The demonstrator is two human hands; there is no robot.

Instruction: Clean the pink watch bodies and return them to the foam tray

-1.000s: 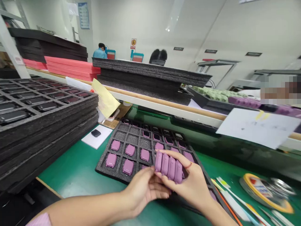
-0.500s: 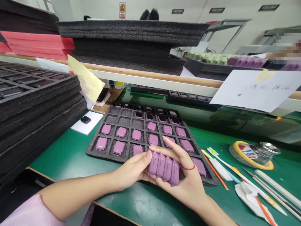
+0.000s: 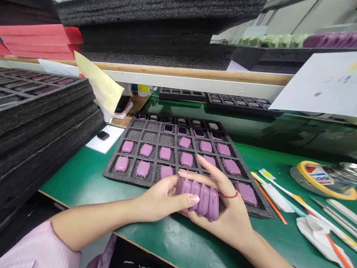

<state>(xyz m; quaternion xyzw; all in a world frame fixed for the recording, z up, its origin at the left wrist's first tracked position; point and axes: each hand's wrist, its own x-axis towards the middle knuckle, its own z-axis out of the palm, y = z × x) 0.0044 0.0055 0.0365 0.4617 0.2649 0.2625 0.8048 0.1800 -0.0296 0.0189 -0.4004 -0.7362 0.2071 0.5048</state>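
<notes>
A row of several purple smartwatch cases (image 3: 205, 204) stands side by side in my right hand (image 3: 234, 212), which wraps around them from the right and below. From the left, my left hand (image 3: 161, 199) grips the same row, its thumb lying across the sides of the leftmost cases. The left fingers are mostly hidden behind the cases. Just beyond both hands lies a black foam tray (image 3: 150, 127). More purple watch cases (image 3: 165, 153) rest back up in its front compartments, while dark-screened watches (image 3: 182, 130) fill part of the far rows.
A tall stack of foam trays (image 3: 50, 123) rises at left, beside a white pad (image 3: 110, 134) holding a dark watch piece. At right are a tape roll (image 3: 320, 180), tweezers (image 3: 331, 210), brushes and a crumpled wipe (image 3: 320, 234). A shelf (image 3: 181, 78) with foam stacks crosses above.
My left thumb has moved from the top left end of the row down across the sides of the cases. The view has tilted downward, and my right hand keeps its hold.
</notes>
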